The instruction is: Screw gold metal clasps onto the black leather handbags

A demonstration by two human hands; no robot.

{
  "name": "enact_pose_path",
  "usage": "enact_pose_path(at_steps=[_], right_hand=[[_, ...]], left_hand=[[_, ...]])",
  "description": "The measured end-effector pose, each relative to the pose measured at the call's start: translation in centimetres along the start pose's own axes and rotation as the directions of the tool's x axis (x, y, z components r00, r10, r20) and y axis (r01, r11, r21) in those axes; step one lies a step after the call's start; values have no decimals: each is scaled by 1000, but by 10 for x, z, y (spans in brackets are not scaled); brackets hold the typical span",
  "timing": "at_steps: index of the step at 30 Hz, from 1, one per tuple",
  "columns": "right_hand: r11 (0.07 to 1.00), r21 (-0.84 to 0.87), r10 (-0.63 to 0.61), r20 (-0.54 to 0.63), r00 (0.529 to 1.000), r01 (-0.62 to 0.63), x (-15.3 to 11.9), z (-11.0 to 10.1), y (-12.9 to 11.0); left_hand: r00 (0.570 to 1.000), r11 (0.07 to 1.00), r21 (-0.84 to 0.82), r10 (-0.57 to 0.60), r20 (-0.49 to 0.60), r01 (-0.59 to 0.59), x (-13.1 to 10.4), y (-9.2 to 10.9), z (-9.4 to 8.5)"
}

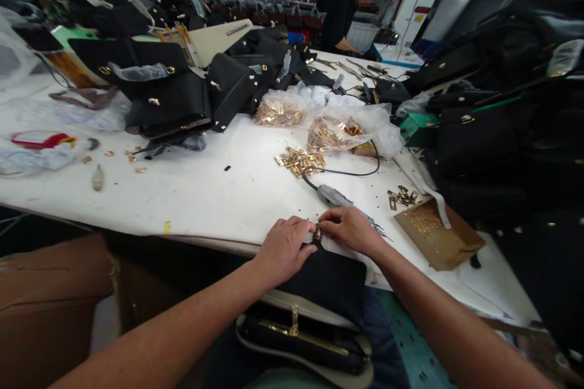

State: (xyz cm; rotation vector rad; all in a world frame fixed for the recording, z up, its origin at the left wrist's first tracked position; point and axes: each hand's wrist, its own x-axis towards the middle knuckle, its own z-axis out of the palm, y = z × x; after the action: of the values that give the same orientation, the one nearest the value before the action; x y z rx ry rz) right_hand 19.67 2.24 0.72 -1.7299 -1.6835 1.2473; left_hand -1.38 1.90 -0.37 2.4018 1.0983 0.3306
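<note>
Two-handed, we hold the bag [310,356] at the worktop's [228,206] edge, left hand [283,248] gripping the flap [333,273], right hand [349,230] pinching the clasp [318,233] at its tip, which we should keep steady and square.

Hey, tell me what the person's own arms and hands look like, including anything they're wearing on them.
The left hand and right hand are both bare, with no gloves. The left forearm and right forearm are uncovered too; no sleeve, watch or bracelet shows on either. I can't make out any rings.
</note>
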Motion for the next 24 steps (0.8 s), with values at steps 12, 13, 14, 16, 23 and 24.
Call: enact_pose_path(at_steps=[12, 13, 14, 16, 23, 24], right_hand=[[712, -540, -627, -198, 754, 450, -21, 14, 18], [677, -556, -652, -150, 743, 482, -25, 16, 19], [668, -547, -661, -125, 740, 504, -29, 19, 20], [708, -476, -638, -117, 761, 521, -34, 22, 22], [932, -261, -323, -293, 900, 250, -30, 18, 21], [931, -308, -286, -287, 914, 195, -27, 17, 19]], left_hand=[[999, 1000, 12, 26, 25, -26, 1, -1, 0], [999, 999, 16, 27, 24, -28, 0, -1, 0], [999, 999, 19, 28, 23, -29, 0, -2, 0], [999, 999, 20, 32, 19, -32, -1, -2, 0], [999, 999, 18, 50, 20, -50, 0, 1, -3], [998, 998, 18, 54, 15, -55, 0, 1, -3]])
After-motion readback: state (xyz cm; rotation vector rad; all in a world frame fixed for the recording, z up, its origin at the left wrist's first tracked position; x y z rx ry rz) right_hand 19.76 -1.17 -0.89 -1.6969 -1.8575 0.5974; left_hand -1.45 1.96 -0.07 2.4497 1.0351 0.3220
